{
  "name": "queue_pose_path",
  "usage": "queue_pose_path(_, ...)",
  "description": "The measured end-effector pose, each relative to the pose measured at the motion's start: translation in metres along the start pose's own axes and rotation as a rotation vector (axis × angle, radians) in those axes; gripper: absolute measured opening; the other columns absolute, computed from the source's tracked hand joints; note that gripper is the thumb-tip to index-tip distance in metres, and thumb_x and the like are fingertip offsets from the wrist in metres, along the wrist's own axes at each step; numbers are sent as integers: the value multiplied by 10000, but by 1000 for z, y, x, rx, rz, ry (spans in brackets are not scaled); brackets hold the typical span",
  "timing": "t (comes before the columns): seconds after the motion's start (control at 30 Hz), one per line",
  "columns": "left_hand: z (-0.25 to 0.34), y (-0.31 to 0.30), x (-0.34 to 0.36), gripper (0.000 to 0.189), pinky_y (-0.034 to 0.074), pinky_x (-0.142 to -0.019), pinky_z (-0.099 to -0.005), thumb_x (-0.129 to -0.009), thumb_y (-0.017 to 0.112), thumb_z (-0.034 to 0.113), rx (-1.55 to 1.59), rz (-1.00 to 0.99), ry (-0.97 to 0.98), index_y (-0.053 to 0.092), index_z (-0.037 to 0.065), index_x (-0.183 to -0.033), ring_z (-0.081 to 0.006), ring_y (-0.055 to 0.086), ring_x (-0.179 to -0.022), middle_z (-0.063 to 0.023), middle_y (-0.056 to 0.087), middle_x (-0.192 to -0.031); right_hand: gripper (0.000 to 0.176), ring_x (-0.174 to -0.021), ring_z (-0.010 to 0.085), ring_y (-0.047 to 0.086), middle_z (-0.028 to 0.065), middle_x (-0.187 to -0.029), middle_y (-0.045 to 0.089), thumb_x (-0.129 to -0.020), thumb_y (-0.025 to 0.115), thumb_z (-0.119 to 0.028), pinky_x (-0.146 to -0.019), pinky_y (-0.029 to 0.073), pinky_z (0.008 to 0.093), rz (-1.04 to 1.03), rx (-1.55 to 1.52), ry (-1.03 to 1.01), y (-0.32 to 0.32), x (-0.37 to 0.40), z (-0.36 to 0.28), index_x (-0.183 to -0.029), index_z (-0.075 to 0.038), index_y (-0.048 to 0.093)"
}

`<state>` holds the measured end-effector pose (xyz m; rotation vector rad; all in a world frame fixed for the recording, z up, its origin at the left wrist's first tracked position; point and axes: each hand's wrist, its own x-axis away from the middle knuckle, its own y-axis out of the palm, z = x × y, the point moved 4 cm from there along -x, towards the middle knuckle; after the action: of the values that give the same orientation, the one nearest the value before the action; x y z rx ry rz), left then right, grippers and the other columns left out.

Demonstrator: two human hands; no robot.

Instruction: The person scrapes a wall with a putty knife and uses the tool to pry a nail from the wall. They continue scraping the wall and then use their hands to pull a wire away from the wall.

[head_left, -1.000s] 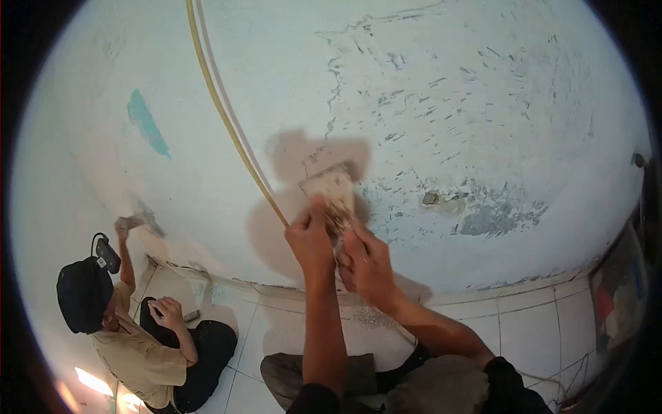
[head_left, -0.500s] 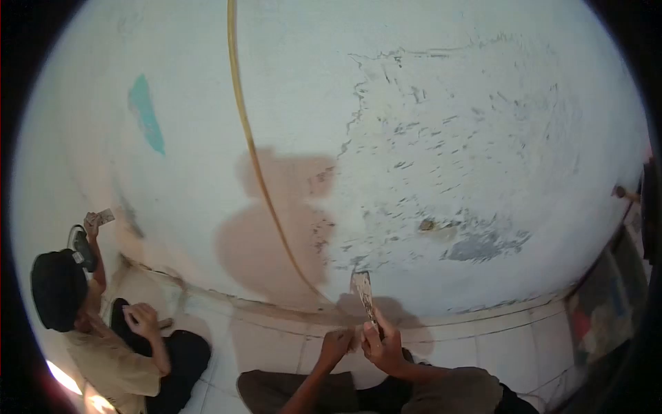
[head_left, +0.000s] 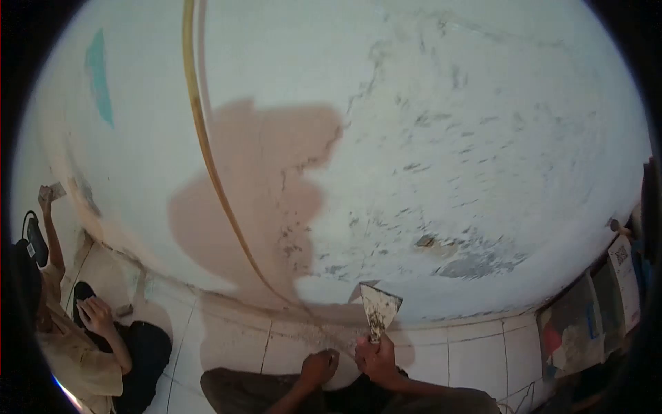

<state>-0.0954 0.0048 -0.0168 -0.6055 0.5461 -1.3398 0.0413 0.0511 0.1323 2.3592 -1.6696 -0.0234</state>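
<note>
A putty knife (head_left: 380, 308), its wide blade smeared with pale filler and dark marks, is gripped by the handle in my right hand (head_left: 378, 359). The blade points up at the foot of the white wall (head_left: 372, 200), its far edge beside a small shadow there. My left hand (head_left: 318, 367) is closed just left of it, low over my lap, with its curled fingers hiding whatever they may hold. Above the blade, the wall carries a rough patch (head_left: 441, 159) of scraped paint with dark flecks, a small hole (head_left: 425, 241) and a grey spot (head_left: 476, 265).
A yellowish hose (head_left: 208, 155) runs down the wall to the tiled floor (head_left: 238, 331). At left sits another person (head_left: 76, 359), one raised hand holding a flat scraper (head_left: 55, 191) near the wall. Clear containers (head_left: 572, 331) stand along the right side.
The view has shifted right. My right hand has turned the putty knife so its blade face shows broadly, and my left hand has drawn away from it to the left.
</note>
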Motion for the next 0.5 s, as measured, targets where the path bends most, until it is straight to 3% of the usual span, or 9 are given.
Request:
queue_pose_path(0.1, 9, -13, -1, 193, 500, -671, -429, -856, 569, 210, 14, 32, 6, 676, 62, -920, -355, 630, -721, -171, 662, -831, 174, -514, 75, 470, 27, -581, 500, -942, 507, -151, -450, 360, 255, -8, 125, -29, -1, -2, -2, -841, -18, 458)
queue_pose_path(0.17, 10, -16, 1, 162, 498, -665, -430, -846, 579, 176, 38, 54, 4, 676, 64, -910, -351, 631, -717, -169, 662, -833, 190, -451, 114, 352, 27, -635, 418, -975, 438, -204, -417, 318, 272, -91, -22, -722, 4, 2, -32, -885, -36, 448)
queue_pose_path(0.27, 4, -16, -1, 165, 509, -703, -396, -835, 605, 162, 70, 36, 2, 683, 68, -947, -328, 645, -763, -156, 671, -885, 250, -467, 99, 363, 26, -613, 404, -989, 393, -232, -421, 313, 257, -111, -165, -554, -1, -6, -34, -844, -35, 444)
queue_pose_path(0.3, 4, -15, -3, 145, 506, -686, -408, -830, 600, 145, 63, 53, 40, 678, 62, -919, -330, 641, -743, -158, 668, -871, 280, -476, 102, 371, 38, -614, 408, -990, 384, -233, -429, 304, 242, -20, -31, -314, 2, -2, -42, -800, -35, 442)
queue_pose_path(0.4, 4, -11, -5, 126, 503, -669, -419, -824, 594, 122, 59, 54, 76, 672, 52, -893, -335, 636, -722, -158, 665, -854, 277, -476, 98, 370, 41, -613, 407, -991, 378, -217, -429, 303, 238, -79, -25, -220, 10, 4, -38, -789, -35, 429)
queue_pose_path(0.5, 8, -18, -6, 127, 503, -673, -417, -822, 592, 114, 72, 91, 83, 669, 44, -897, -334, 636, -730, -155, 665, -849, 232, -474, 91, 363, 34, -616, 395, -994, 354, -180, -426, 310, 238, -112, 30, -431, 19, 7, -35, -818, -40, 416)
